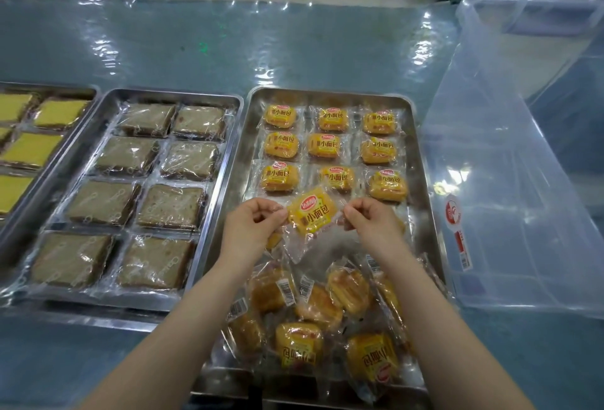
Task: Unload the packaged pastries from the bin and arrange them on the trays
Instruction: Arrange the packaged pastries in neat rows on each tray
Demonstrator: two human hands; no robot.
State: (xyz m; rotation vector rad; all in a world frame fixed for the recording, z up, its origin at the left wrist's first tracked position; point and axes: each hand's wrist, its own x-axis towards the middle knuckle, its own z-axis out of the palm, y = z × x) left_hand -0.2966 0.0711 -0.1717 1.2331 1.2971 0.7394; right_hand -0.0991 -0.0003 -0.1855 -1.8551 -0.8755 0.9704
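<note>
I pinch one yellow bun packet (312, 214) between my left hand (251, 224) and right hand (368, 220), over nine arranged packets (333, 148) on the right tray (421, 161).

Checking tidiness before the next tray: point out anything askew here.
On the right tray, loose buns lie jumbled at the near end, some label-down, unlike the neat rows beyond.

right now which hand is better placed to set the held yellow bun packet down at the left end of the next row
Left. The left hand pinches the yellow bun packet's left edge, nearest the steel tray's open left spot below the third row; the right hand pinches the opposite edge, farther away.
</note>
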